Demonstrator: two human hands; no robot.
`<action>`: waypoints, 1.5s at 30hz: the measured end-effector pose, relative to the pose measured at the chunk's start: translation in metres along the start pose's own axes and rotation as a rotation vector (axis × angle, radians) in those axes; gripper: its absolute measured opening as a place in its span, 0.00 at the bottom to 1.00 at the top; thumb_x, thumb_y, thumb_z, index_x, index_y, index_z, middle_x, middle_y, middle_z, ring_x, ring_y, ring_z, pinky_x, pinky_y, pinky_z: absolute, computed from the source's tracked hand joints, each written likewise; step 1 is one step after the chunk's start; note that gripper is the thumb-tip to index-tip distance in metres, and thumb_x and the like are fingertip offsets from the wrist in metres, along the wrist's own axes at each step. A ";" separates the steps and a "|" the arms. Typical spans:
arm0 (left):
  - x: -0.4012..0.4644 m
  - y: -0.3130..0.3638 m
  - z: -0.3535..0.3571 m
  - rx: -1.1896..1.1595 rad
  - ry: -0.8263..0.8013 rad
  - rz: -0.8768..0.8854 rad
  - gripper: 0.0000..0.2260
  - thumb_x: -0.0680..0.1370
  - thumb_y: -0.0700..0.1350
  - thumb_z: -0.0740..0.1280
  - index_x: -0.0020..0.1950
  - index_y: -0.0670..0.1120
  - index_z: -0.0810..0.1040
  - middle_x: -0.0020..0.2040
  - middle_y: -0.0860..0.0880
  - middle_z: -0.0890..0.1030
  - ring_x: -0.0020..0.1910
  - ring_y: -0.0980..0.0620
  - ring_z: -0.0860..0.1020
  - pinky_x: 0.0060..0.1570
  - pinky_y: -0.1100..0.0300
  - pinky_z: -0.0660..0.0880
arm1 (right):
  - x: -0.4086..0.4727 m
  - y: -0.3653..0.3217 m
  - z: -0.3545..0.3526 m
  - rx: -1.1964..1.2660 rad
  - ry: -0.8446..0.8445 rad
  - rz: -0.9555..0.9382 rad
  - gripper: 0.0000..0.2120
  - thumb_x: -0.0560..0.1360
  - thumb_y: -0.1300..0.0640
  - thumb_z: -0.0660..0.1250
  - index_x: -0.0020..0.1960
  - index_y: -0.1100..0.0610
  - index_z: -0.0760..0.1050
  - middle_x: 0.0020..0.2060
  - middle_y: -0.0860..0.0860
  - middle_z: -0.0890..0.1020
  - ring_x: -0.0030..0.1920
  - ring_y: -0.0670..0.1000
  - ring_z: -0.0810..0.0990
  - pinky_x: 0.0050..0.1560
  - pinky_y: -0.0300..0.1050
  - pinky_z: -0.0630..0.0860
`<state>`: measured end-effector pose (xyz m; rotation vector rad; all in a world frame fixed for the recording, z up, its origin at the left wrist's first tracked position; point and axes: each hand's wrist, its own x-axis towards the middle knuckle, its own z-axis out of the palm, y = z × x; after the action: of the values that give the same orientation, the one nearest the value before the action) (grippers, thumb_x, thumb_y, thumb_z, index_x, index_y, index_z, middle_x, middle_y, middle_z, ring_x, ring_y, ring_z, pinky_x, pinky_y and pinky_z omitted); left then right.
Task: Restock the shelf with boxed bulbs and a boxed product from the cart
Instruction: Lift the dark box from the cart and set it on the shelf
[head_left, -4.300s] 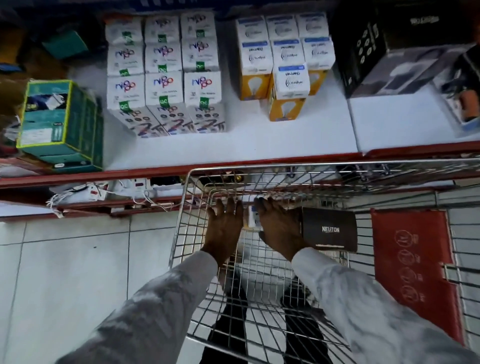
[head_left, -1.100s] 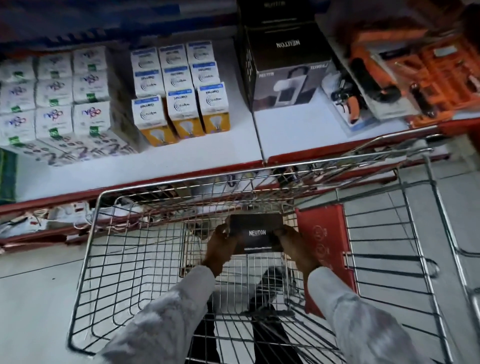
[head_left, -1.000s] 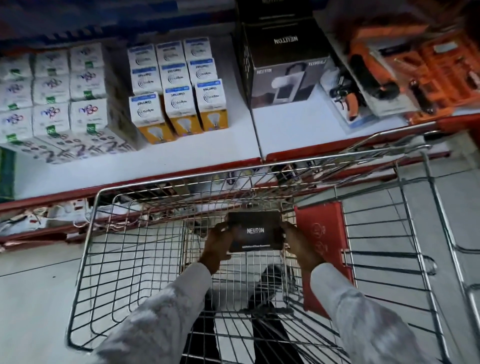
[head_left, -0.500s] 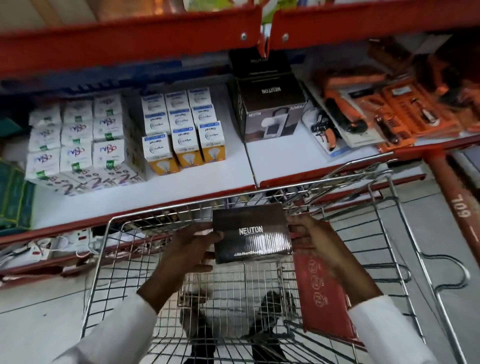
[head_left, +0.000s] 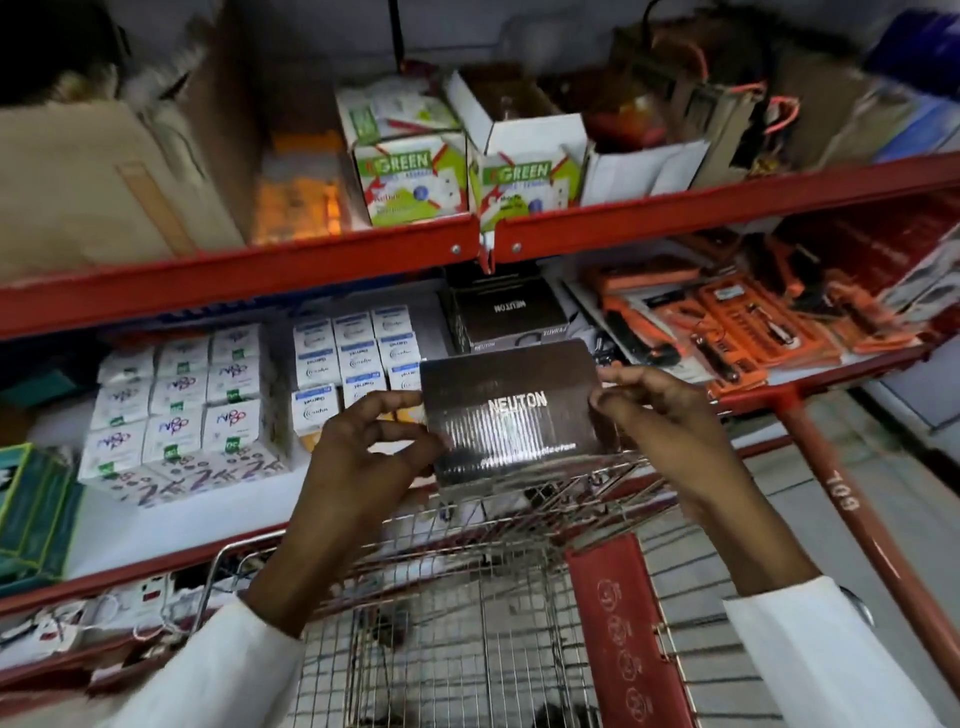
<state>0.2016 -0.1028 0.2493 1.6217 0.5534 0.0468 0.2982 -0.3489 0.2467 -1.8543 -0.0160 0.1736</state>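
I hold a dark brown Neuton box (head_left: 511, 415) between both hands above the front rim of the wire cart (head_left: 467, 613). My left hand (head_left: 369, 447) grips its left edge and my right hand (head_left: 660, 415) grips its right edge. Behind the box, on the white shelf (head_left: 171, 514), stands a stack of matching Neuton boxes (head_left: 506, 312). To their left are blue-and-white bulb boxes (head_left: 353, 348), and further left white bulb boxes (head_left: 182, 405) in rows. My left hand hides the front bulb boxes.
Orange tool kits (head_left: 737, 322) lie on the shelf at the right. The upper red shelf (head_left: 260, 270) carries green-labelled boxes (head_left: 410, 176) and cardboard cartons. A green box (head_left: 31, 509) sits at far left. A red upright post (head_left: 852, 514) stands at the right. Power strips (head_left: 104, 608) lie on the lowest shelf.
Both hands have lifted the Neuton box out of the cart, up and forward to shelf height. The view has tilted upward, showing the upper shelf.
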 end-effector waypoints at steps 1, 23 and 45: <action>0.007 0.003 0.006 0.007 0.005 0.022 0.16 0.73 0.39 0.76 0.57 0.53 0.80 0.45 0.49 0.87 0.37 0.51 0.87 0.30 0.58 0.81 | 0.009 -0.003 -0.002 -0.008 0.009 -0.018 0.09 0.73 0.57 0.72 0.49 0.44 0.83 0.39 0.46 0.84 0.38 0.38 0.83 0.39 0.30 0.77; 0.135 -0.051 0.110 0.082 0.049 -0.115 0.24 0.75 0.34 0.72 0.69 0.49 0.73 0.63 0.39 0.81 0.55 0.41 0.81 0.41 0.52 0.81 | 0.161 0.078 0.005 -0.191 -0.180 0.196 0.20 0.73 0.67 0.67 0.64 0.61 0.78 0.53 0.60 0.86 0.52 0.59 0.85 0.58 0.56 0.81; 0.134 -0.067 0.119 0.124 0.120 -0.076 0.27 0.75 0.40 0.73 0.74 0.45 0.71 0.62 0.40 0.83 0.60 0.41 0.82 0.59 0.40 0.80 | 0.167 0.099 0.006 -0.081 -0.151 0.235 0.21 0.76 0.63 0.70 0.68 0.55 0.76 0.59 0.57 0.84 0.58 0.57 0.83 0.62 0.59 0.78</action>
<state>0.3396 -0.1616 0.1304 1.7243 0.7220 0.0542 0.4552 -0.3550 0.1317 -1.9170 0.0917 0.4820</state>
